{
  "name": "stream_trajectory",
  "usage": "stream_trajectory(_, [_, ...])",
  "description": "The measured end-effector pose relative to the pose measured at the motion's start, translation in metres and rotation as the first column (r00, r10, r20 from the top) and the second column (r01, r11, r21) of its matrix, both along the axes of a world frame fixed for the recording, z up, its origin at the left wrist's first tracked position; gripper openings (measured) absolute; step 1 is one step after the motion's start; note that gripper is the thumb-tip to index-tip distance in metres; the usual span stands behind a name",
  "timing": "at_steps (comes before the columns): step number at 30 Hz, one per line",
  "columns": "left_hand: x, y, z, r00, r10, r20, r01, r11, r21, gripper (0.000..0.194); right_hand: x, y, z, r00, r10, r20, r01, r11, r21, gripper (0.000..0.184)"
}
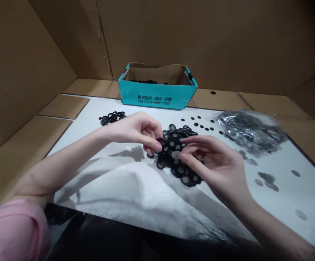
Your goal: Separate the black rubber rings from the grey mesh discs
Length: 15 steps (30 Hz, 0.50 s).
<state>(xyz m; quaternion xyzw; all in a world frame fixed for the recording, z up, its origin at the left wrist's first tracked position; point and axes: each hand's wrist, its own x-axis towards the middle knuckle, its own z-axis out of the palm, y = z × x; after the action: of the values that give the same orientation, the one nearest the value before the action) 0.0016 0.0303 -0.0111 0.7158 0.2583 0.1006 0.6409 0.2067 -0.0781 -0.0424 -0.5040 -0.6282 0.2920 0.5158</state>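
My left hand (146,134) is closed in a pinch on a small black ring (160,140), held at the thumb and fingertips. To its right, my right hand (206,156) grips a thin grey disc (175,155) between thumb and finger. Both hands hover at the sides of a heap of black rings with grey centres (181,169), and the right one hides part of it. Behind my left wrist lies a smaller group of black rings (114,116), partly covered by the hand.
A turquoise open box (157,95) with black pieces inside stands at the back. At the right lies a clear plastic bag (251,130) of dark and grey pieces. Loose grey discs (267,177) and small black discs (201,126) are scattered nearby. Cardboard walls (200,43) surround the white surface.
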Motion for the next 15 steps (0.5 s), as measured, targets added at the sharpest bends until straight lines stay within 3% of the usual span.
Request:
stream_trajectory(3, [0.006, -0.011, -0.001, 1.0, -0.009, 0.006, 0.01, 0.999, -0.05, 0.015, -0.011, 0.001, -0.003, 1.0, -0.031, 0.002, 0.031, 0.998, 0.049, 0.017])
stream_trajectory(9, [0.01, -0.02, 0.0, 1.0, -0.009, 0.025, 0.011, 0.999, -0.053, 0.014, -0.007, -0.002, -0.008, 0.993, -0.112, 0.037, 0.107, 0.986, 0.125, 0.019])
stream_trajectory(15, [0.013, -0.023, -0.004, 0.999, -0.003, 0.048, 0.004, 1.0, -0.029, 0.012, -0.003, 0.001, -0.011, 0.98, -0.084, 0.179, 0.056, 0.987, 0.153, 0.012])
